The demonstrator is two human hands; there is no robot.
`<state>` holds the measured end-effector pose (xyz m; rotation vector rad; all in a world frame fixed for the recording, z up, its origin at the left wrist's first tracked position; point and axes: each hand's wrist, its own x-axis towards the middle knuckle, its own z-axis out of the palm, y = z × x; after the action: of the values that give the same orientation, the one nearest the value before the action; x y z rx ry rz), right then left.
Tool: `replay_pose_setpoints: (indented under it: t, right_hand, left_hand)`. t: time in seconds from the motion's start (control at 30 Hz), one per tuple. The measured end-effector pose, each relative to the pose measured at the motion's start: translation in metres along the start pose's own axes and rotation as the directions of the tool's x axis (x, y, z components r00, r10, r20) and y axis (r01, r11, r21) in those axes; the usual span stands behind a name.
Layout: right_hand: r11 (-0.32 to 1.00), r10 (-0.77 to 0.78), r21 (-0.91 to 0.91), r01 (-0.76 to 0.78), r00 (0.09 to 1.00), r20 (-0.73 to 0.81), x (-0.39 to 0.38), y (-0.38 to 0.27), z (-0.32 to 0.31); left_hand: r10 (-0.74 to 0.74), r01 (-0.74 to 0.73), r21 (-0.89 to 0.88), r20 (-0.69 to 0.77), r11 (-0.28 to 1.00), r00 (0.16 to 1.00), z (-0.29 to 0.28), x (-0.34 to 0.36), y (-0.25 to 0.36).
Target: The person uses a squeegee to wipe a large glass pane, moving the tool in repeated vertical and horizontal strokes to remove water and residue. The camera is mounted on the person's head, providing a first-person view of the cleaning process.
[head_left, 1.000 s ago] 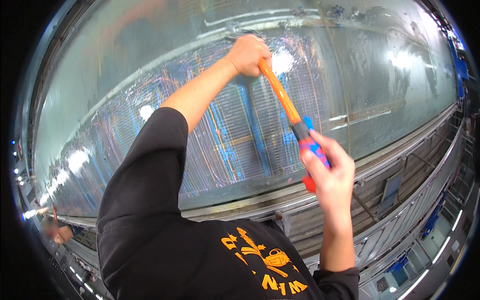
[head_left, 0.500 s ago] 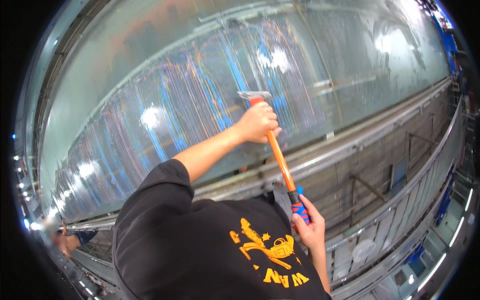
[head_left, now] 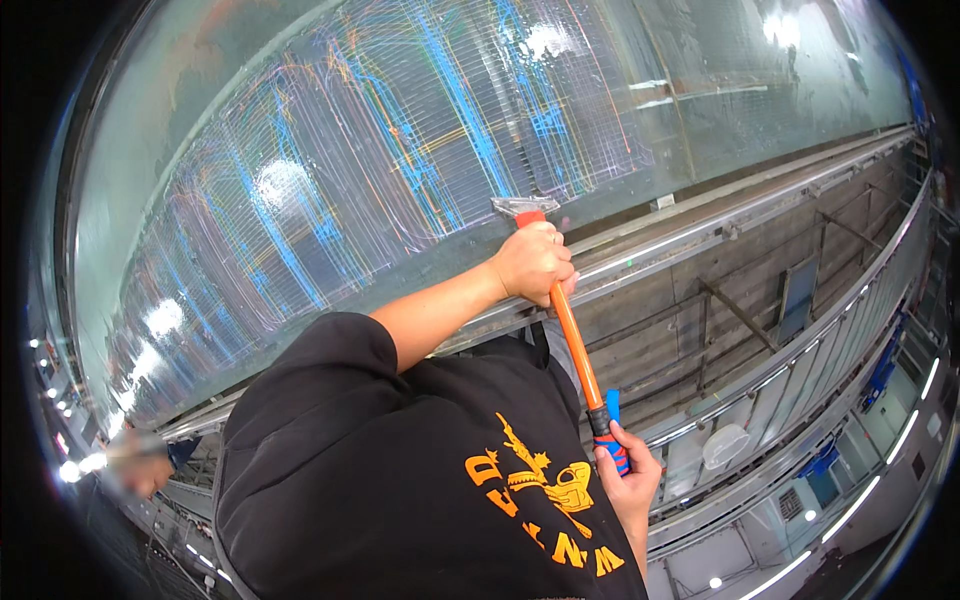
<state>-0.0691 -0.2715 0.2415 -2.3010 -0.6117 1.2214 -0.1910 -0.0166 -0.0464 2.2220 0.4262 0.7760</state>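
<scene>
My left hand (head_left: 535, 262) is closed round the upper shaft of an orange-handled scraper (head_left: 577, 347), just below its red head. The metal blade (head_left: 520, 205) is at the lower edge of a wet glass panel's (head_left: 750, 140) patch of blue, pink and yellow lines. Whether it touches the glass, I cannot tell. My right hand (head_left: 628, 465) grips the blue-and-red wrapped end of the handle, beside a blue flap. My black top fills the lower middle of the view.
A long metal rail (head_left: 690, 248) runs along the glass's near edge, with metal framework and panels beyond it at the right. A co-worker (head_left: 140, 465) is at the lower left, near bright lights. Strip lights line the far lower right.
Both my hands and the scraper have moved down in the view from the upper part of the patch toward my body. The coloured patch sits higher in the view now.
</scene>
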Motion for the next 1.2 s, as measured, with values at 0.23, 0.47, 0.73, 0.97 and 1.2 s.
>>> replay_pose_setpoints:
  t: [0.23, 0.47, 0.73, 0.97, 1.2]
  right_hand:
    - [0.997, -0.037, -0.068, 0.04, 0.998, 0.04, 0.054, -0.078, 0.013]
    - [0.996, -0.087, 0.0, 0.088, 0.991, 0.102, 0.141, -0.177, 0.036]
    - [0.951, -0.306, 0.114, 0.287, 0.928, 0.215, 0.264, -0.28, 0.077]
    - [0.901, -0.426, 0.203, 0.384, 0.873, 0.238, 0.308, -0.287, 0.107]
    - [0.851, -0.497, 0.275, 0.449, 0.856, 0.14, 0.16, -0.083, 0.061]
  left_hand:
    - [-0.003, 0.004, 0.013, -0.12, 1.0, 0.993, -0.045, 0.032, -0.058]
    - [0.001, 0.011, 0.107, -0.114, 0.994, 0.993, -0.12, 0.086, -0.147]
    - [0.044, 0.001, 0.317, -0.135, 0.948, 0.99, -0.217, 0.147, -0.267]
    - [-0.042, 0.023, 0.513, 0.024, 0.858, 0.999, -0.27, 0.163, -0.318]
    - [-0.011, 0.016, 0.249, -0.019, 0.968, 1.0, -0.168, 0.071, -0.129]
